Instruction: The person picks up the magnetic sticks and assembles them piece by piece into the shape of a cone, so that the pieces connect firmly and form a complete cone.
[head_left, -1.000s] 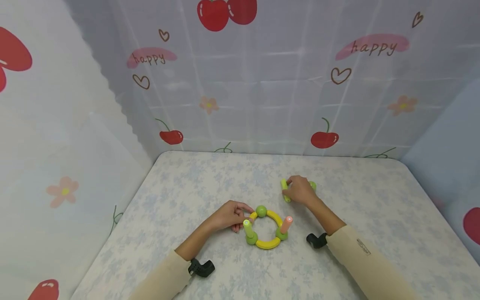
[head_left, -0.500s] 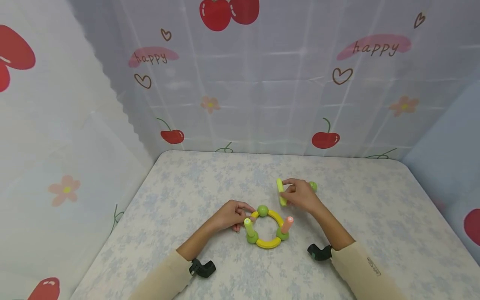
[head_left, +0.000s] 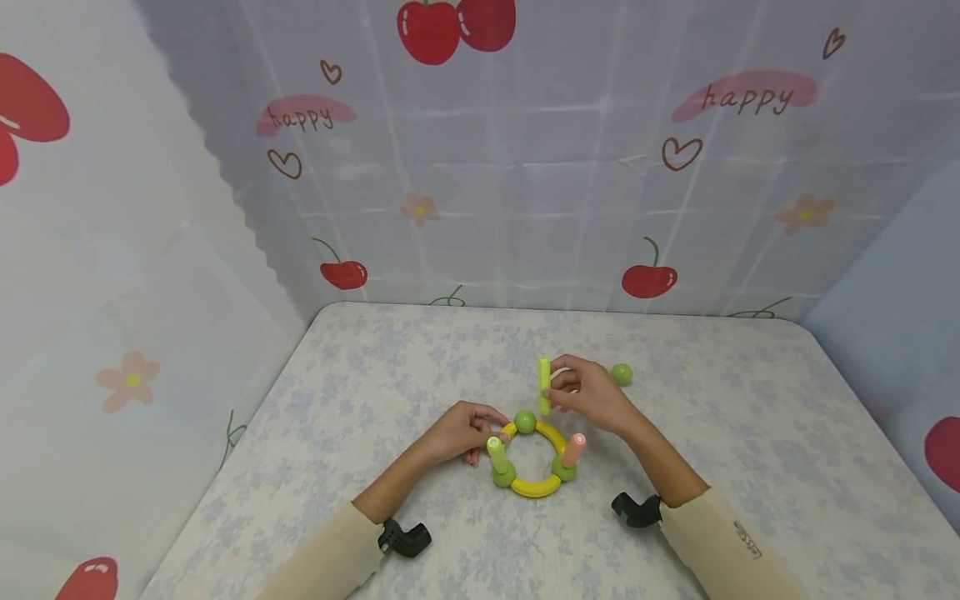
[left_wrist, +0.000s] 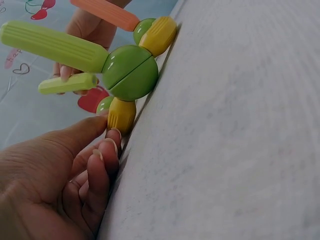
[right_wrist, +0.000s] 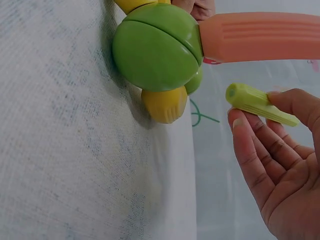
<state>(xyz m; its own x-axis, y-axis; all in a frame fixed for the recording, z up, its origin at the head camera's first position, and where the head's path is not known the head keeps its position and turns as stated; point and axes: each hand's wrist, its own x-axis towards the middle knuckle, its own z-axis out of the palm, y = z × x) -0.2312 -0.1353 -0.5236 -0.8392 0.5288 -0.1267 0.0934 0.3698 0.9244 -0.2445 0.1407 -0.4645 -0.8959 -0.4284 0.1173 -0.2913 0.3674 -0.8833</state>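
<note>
1. Lime-green stick [head_left: 543,386] is pinched upright between thumb and fingertips of the right hand [head_left: 592,394], held above the table [head_left: 750,433]; in the right wrist view the same stick [right_wrist: 260,104] is seen resting against the fingertips [right_wrist: 250,145].
2. The stick is located just beyond the toy ring [head_left: 534,457], at about 12 o'clock from it, with its lower end near the far green ball [head_left: 525,422] of the ring.
3. The ring is made up of yellow curved pieces joined by green balls; a pale green peg [head_left: 496,455] stands at its 9 o'clock ball and an orange peg [head_left: 573,450] at its 3 o'clock ball.
4. The left hand [head_left: 459,432] is placed at about 10 o'clock of the ring, fingers curled, fingertips touching a yellow piece [left_wrist: 121,115] at the table surface.
5. A loose green ball [head_left: 621,374] lies on the table at about 2 o'clock from the right hand, apart from it.
6. Cherry-printed sheets [head_left: 525,167] are hung behind and beside the table.
</note>
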